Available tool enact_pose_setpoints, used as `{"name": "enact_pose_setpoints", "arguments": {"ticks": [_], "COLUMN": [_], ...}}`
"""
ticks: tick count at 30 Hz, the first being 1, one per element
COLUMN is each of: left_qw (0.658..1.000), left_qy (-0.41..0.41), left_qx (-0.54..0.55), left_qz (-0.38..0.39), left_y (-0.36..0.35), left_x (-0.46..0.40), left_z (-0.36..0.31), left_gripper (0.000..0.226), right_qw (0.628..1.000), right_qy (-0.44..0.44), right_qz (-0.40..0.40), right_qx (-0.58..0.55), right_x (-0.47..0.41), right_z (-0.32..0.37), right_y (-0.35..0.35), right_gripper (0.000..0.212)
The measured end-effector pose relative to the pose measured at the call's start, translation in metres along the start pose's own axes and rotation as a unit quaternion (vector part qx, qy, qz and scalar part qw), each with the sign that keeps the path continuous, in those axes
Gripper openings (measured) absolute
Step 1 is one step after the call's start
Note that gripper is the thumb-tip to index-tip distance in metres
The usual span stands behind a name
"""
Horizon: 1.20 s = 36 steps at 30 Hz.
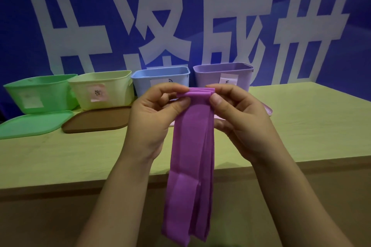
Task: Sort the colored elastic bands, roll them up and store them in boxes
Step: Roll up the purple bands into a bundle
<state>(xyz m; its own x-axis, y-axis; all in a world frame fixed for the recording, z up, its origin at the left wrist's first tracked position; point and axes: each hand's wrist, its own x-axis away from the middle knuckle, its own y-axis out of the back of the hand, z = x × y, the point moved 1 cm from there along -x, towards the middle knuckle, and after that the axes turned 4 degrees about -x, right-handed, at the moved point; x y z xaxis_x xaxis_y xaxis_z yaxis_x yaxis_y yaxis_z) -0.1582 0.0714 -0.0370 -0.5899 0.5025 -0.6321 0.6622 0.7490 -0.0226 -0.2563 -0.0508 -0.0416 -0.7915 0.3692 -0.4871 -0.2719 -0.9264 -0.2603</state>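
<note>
Pinching the folded top of a purple elastic band point(190, 146), left hand point(154, 118) and right hand point(239, 120), thumbs against curled fingers; layered lengths hanging down past the tabletop point(301, 126) edge. Behind, in a row: green box point(40, 94), yellow box point(102, 90), blue box point(160, 80), purple box point(222, 76). In front: green lid point(34, 124), brown lid point(96, 119).

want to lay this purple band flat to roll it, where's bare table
Bare tabletop right of the right hand, before the purple box; another strip between the green lid, brown lid and near edge. The back left row is crowded.
</note>
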Motion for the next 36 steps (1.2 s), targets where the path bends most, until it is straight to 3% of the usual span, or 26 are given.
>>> {"name": "enact_pose_setpoints", "arguments": {"ticks": [4, 11, 17, 21, 26, 32, 36], "left_qw": [1.0, 0.991, 0.98, 0.973, 0.966, 0.982, 0.986], "left_qy": [-0.003, 0.083, 0.167, 0.205, 0.209, 0.178, 0.166], "left_qx": [0.004, 0.1, 0.105, 0.107, 0.141, 0.025, -0.014], "left_qz": [0.008, -0.014, -0.024, -0.024, -0.05, -0.053, -0.032], "left_y": [-0.002, -0.007, -0.009, -0.009, -0.006, -0.003, -0.008], "left_x": [0.0, 0.0, -0.001, -0.003, -0.007, -0.011, -0.013], "left_z": [-0.004, 0.0, 0.0, -0.001, -0.005, -0.008, -0.008], "left_gripper": [0.019, 0.018, 0.024, 0.022, 0.018, 0.022, 0.022], "right_qw": [0.998, 1.0, 0.994, 0.983, 0.954, 0.933, 0.945], "right_qy": [-0.027, 0.012, 0.053, 0.097, 0.14, 0.131, 0.109], "right_qz": [0.038, -0.015, -0.075, -0.1, -0.118, -0.123, -0.089], "right_qx": [-0.047, -0.017, 0.06, 0.119, 0.238, 0.313, 0.294], "right_x": [-0.002, 0.003, 0.005, 0.002, -0.001, -0.008, -0.009], "right_z": [0.005, 0.009, 0.007, 0.003, -0.001, -0.006, -0.004], "right_y": [0.0, -0.003, -0.006, -0.007, -0.001, 0.004, 0.004], "right_gripper": [0.032, 0.027, 0.014, 0.025, 0.023, 0.036, 0.033]}}
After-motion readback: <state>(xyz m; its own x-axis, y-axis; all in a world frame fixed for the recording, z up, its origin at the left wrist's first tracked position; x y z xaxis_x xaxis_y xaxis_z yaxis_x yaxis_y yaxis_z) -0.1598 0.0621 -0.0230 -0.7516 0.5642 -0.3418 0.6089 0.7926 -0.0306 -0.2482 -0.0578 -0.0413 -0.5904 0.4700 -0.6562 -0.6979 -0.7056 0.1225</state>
